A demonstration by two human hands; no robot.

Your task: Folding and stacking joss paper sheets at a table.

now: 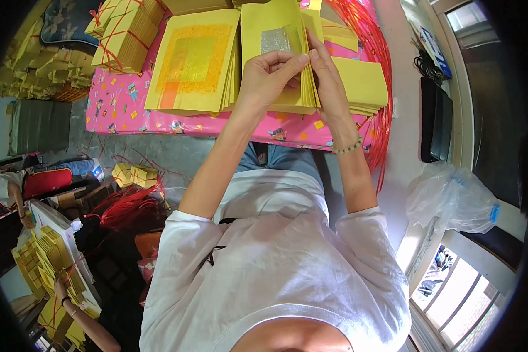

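In front of me lies a stack of yellow paper sheets (252, 35) with a silver foil patch (276, 40) on the top sheet. My left hand (271, 76) rests over it, fingers curled, thumb and forefinger pinching at the sheets' right edge. Along that same edge my right hand (331, 85) lies with its fingers stretched out, touching the stack's side. A beaded bracelet (347, 146) circles the right wrist. To the left is another yellow stack (193, 58), with a gold and orange square on top. More folded yellow paper (364, 85) sits to the right of my hands.
A pink patterned cloth (123, 111) covers the table. Bundles tied with red string (126, 35) stand at the far left; red strands (383, 135) hang off the right side. At lower left, another person's hand (60, 288) touches yellow paper. A plastic bag (449, 196) is at right.
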